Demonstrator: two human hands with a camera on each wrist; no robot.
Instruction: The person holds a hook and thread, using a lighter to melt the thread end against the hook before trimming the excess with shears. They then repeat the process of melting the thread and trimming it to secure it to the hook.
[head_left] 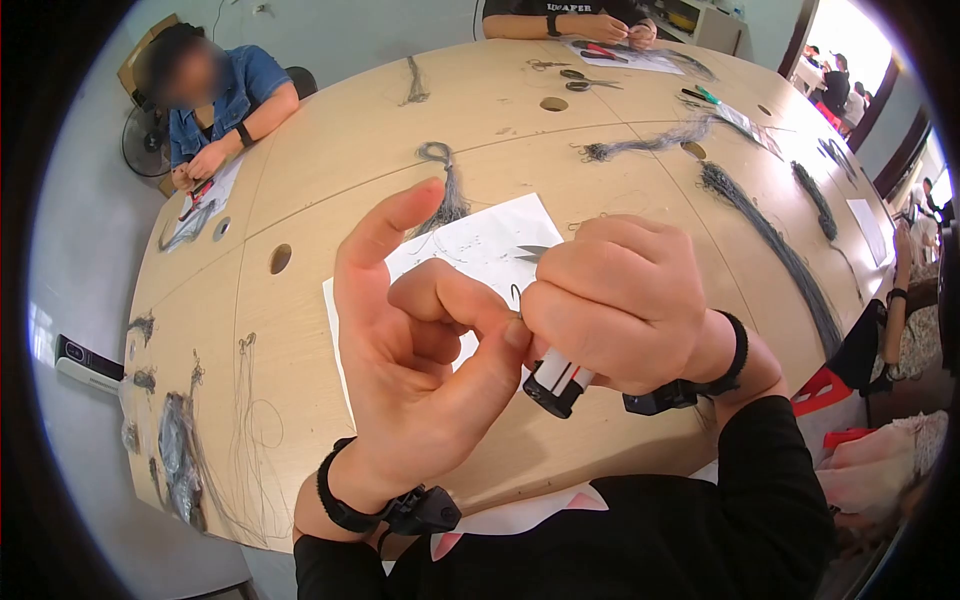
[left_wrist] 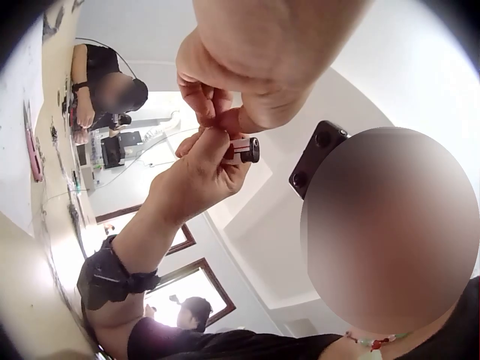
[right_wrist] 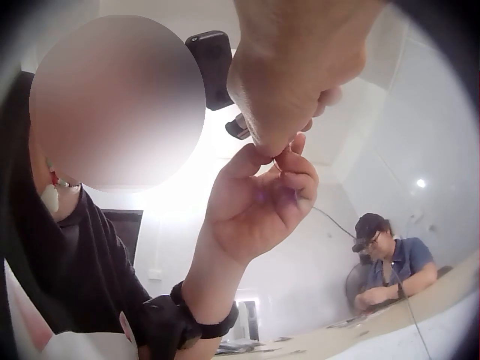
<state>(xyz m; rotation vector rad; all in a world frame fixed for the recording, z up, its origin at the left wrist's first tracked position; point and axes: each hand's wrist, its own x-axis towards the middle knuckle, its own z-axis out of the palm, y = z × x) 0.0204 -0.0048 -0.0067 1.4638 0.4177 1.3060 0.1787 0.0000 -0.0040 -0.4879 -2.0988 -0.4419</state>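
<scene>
My left hand [head_left: 420, 360] pinches a small dark hook [head_left: 515, 293] between thumb and a bent finger; its curved end shows at the fingertips. The right hand [head_left: 625, 300] is curled round a white device [head_left: 567, 378] with red stripes and a black end, its knuckles against the left fingertips. In the left wrist view, the same device [left_wrist: 241, 150] sticks out of the right fist [left_wrist: 199, 169]. The right wrist view shows the left hand [right_wrist: 259, 202] meeting the right; the hook is hidden there. Below the hands lies a white sheet [head_left: 545, 215] with small dark bits.
Pointed blades [head_left: 530, 254] show beside my right hand. A looped grey line bundle [head_left: 452, 190] lies beyond the sheet, a long bundle [head_left: 775, 240] to the right, a plastic bag [head_left: 178, 455] at the left. Two people sit across the table [head_left: 330, 150].
</scene>
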